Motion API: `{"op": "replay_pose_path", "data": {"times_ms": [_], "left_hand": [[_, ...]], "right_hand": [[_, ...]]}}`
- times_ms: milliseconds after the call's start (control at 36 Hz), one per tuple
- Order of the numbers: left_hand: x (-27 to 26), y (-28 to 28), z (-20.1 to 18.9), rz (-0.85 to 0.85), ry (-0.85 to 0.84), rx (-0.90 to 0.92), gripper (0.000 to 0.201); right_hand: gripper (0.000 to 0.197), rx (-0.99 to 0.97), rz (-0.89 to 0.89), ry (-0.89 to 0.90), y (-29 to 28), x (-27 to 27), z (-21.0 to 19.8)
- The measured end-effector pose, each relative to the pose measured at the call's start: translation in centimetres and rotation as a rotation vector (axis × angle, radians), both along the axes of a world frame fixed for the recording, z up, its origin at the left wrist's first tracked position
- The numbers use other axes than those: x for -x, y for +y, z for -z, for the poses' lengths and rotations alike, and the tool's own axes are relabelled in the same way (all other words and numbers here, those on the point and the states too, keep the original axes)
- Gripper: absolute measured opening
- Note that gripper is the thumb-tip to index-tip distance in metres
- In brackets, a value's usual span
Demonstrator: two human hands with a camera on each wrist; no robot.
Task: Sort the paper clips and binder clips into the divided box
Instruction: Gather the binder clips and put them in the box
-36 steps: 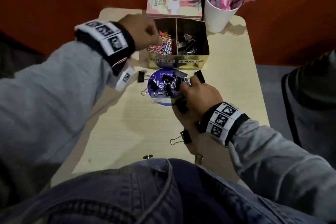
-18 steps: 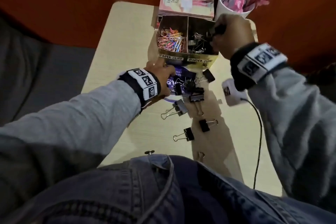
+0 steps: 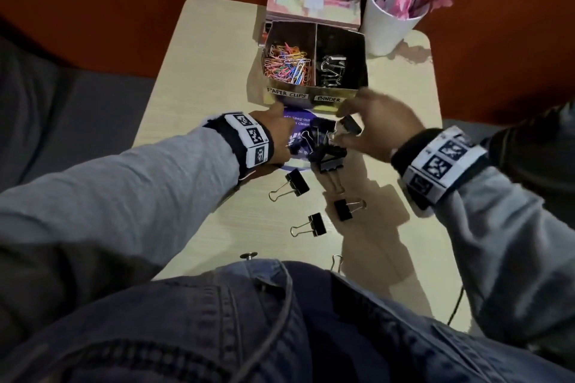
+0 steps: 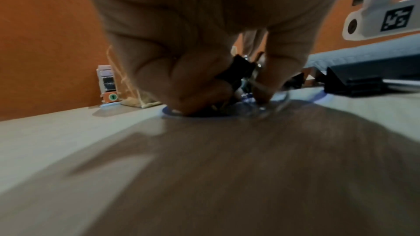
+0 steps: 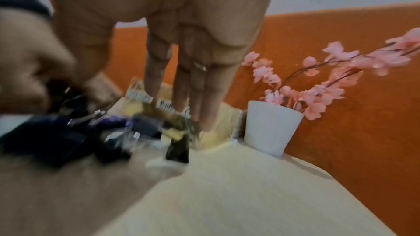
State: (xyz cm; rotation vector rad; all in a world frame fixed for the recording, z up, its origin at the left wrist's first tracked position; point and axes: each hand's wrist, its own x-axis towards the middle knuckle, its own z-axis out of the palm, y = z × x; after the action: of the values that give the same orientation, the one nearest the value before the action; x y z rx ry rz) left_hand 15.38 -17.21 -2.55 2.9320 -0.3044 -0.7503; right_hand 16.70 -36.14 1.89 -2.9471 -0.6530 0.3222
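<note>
Right hand [image 3: 378, 127] has come back from the gold divided cardboard box [image 3: 314, 93], fingers straight over the black binder-clip pile [image 3: 326, 146]. Left hand [image 3: 273, 137] keeps pinching a clip there.

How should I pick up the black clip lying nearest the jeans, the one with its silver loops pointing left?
Come from above and pinch the black body of the binder clip across its flat sides. It lies flat on the table, apart from the others, and its wire loops look thin and slippery.

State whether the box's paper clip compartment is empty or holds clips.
Holds clips: a heap of coloured paper clips fills the left compartment of the divided box.
</note>
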Motion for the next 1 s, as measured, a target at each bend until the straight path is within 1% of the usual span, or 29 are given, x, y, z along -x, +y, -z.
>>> {"op": "replay_pose_path", "data": {"times_ms": [28, 56, 83, 111, 167, 222, 250, 278, 389, 444, 500, 556, 611, 639, 667, 722, 750, 806, 861, 917, 944, 1000], "left_hand": [[0.1, -0.1, 0.2, 0.018, -0.006, -0.009, 0.019], [0.1, -0.2, 0.6, 0.028, -0.016, -0.011, 0.018], [0.1, -0.2, 0.7, 0.040, -0.040, 0.001, 0.020], [0.2, -0.2, 0.7, 0.044, -0.052, 0.016, 0.023], [0.4, 0.0, 0.3, 0.026, -0.035, 0.030, 0.023], [0.4, 0.4, -0.2, -0.002, 0.017, 0.027, 0.015], [0.4, 0.7, -0.4, -0.021, 0.033, 0.036, 0.008], [0.3, 1.0, -0.6, -0.049, 0.036, 0.064, 0.006], [-0.4, 1.4, -3.1, -0.186, 0.033, 0.296, 0.010], [-1.6, 0.9, -4.9, -0.213, -0.016, 0.382, 0.011], [-3.6, 0.1, -6.5, -0.195, -0.105, 0.406, 0.017], [-5.5, -1.0, -7.9, -0.180, -0.187, 0.419, 0.023], [-7.2, -2.2, -9.0, -0.176, -0.242, 0.421, 0.013], [-7.8, -2.9, -9.2, -0.181, -0.248, 0.420, 0.012], [-8.5, -3.5, -9.1, -0.183, -0.230, 0.429, 0.011], [-9.4, -4.6, -8.4, -0.206, -0.135, 0.475, 0.012], [-9.6, -4.9, -8.0, -0.215, -0.083, 0.497, 0.017], [-9.7, -4.9, -7.2, -0.201, -0.043, 0.514, 0.034], [-9.5, -4.2, -7.1, -0.161, -0.131, 0.466, 0.041], [-8.8, -2.9, -7.1, -0.138, -0.245, 0.418, 0.040], [-8.3, -2.1, -7.1, -0.127, -0.271, 0.414, 0.038], [-6.7, -0.8, -7.0, -0.074, -0.253, 0.383, 0.036]], "right_hand": [[0.066, 0.095, -0.021, 0.105, -0.1, 0.4, 0.9], [0.084, 0.172, -0.043, 0.179, 0.0, 0.5, 1.7], [0.097, 0.225, -0.071, 0.218, 0.2, 0.5, 2.4], [0.103, 0.249, -0.098, 0.234, 0.4, 0.4, 3.1], [0.107, 0.247, -0.121, 0.242, 0.8, 0.2, 4.2], [0.099, 0.234, -0.118, 0.242, 1.1, 0.1, 4.6], [0.092, 0.233, -0.122, 0.236, 1.2, 0.0, 4.6], [0.085, 0.230, -0.129, 0.223, 1.3, 0.0, 4.4], [0.064, 0.172, -0.115, 0.190, 1.3, 0.6, 4.2], [0.060, 0.153, -0.110, 0.172, 1.3, 1.2, 4.4], [0.065, 0.162, -0.118, 0.143, 1.4, 1.6, 4.5], [0.064, 0.158, -0.111, 0.117, 1.5, 1.9, 4.5], [0.055, 0.146, -0.096, 0.080, 1.6, 2.1, 4.5], [0.052, 0.143, -0.091, 0.059, 1.6, 2.3, 4.5], [0.051, 0.141, -0.088, 0.045, 1.7, 2.5, 4.5], [0.048, 0.132, -0.085, 0.042, 1.9, 2.7, 4.5], [0.047, 0.133, -0.083, 0.043, 2.0, 2.8, 4.4], [0.046, 0.132, -0.067, 0.046, 1.9, 2.8, 4.4], [0.042, 0.116, -0.044, 0.043, 1.6, 2.7, 4.2], [0.034, 0.092, -0.026, 0.043, 1.3, 2.5, 4.0], [0.030, 0.075, -0.015, 0.048, 1.1, 2.4, 3.8], [0.026, 0.029, 0.024, 0.058, 0.6, 2.0, 3.6]]}}
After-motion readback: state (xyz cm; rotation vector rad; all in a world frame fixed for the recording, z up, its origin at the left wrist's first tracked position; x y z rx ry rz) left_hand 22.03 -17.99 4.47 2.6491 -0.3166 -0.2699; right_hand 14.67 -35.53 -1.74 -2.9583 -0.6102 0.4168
